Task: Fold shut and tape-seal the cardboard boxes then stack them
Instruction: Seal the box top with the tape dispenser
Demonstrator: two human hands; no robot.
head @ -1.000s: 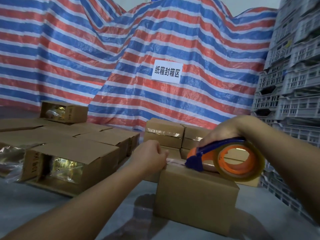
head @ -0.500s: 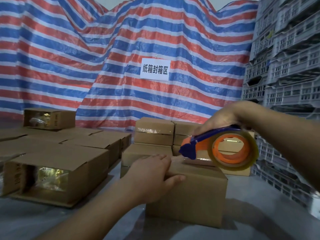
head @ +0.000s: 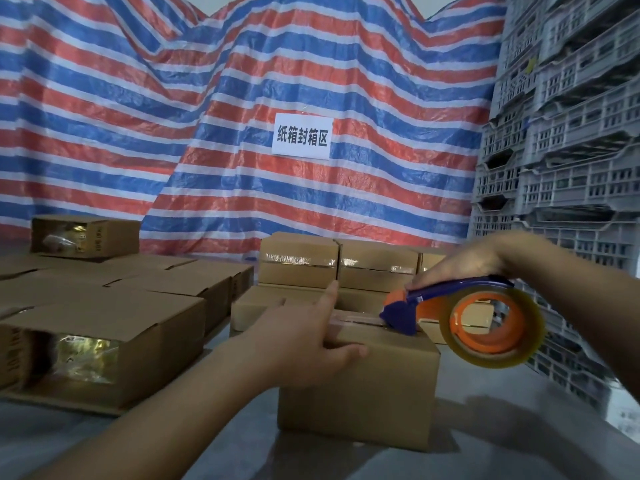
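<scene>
A closed cardboard box (head: 360,393) stands on the grey table in front of me, with a strip of clear tape along its top seam. My left hand (head: 304,337) lies flat on the box's top left, fingers straight, thumb over the front edge. My right hand (head: 464,265) grips the blue handle of an orange tape dispenser (head: 485,323) with a clear tape roll. The dispenser's blue nose touches the top of the box at its right end.
Taped boxes (head: 336,268) are stacked behind the box. Untaped boxes with open ends (head: 104,341) showing shiny contents lie at the left. Grey plastic crates (head: 568,150) tower at the right. A striped tarp (head: 207,116) with a white sign (head: 302,136) hangs behind.
My left hand went from pinching the tape end at the box's left edge to lying flat on the top. The dispenser lifted, then came down at the box's right end.
</scene>
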